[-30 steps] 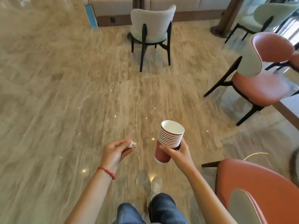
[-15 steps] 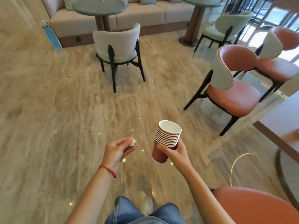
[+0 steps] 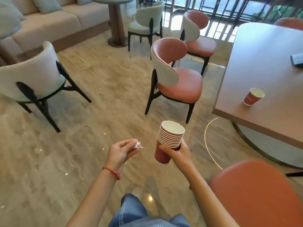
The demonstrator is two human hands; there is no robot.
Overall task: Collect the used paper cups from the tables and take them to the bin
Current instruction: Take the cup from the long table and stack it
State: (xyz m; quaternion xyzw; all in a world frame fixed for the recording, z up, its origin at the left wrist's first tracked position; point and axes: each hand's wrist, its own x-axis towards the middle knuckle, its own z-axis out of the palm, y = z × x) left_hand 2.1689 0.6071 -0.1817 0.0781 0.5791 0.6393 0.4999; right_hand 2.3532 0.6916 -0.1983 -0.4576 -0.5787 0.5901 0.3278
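Readable text: we find none anywhere in the view.
Single cup [image 3: 252,97] on the tabletop [image 3: 255,59]: we see a faint pale mark on its red side, too blurred to read.
Stacked cups [image 3: 168,141]: we see plain red walls and white rims, no lettering.
Dark object [image 3: 297,59] at the tabletop's far edge: no legible label.
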